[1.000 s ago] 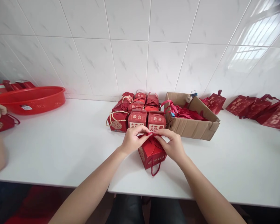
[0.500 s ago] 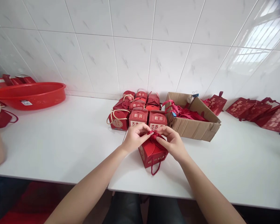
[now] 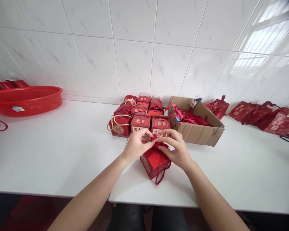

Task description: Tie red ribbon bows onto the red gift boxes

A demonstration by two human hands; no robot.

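A red gift box (image 3: 154, 162) with a gold round emblem stands on the white table in front of me, its dark red cord handle (image 3: 161, 178) hanging down the near side. On its top sits a red ribbon bow (image 3: 159, 146). My left hand (image 3: 138, 144) pinches the bow's left part between thumb and fingers. From the other side, my right hand (image 3: 174, 149) has its thumb and fingers closed on the ribbon, the fingers reaching across toward my left fingertips. The exact folds of ribbon are partly hidden by the fingers.
Several red gift boxes (image 3: 141, 121) stand just behind my hands. To their right is a cardboard box (image 3: 202, 134) of red ribbons (image 3: 192, 118). A red basin (image 3: 38, 99) is at far left, red paper bags (image 3: 245, 112) at right. The tiled wall bounds the back.
My right fingers have moved left across the bow toward my left fingertips. The view has shifted slightly right; the person's arm at far left has mostly left the view.
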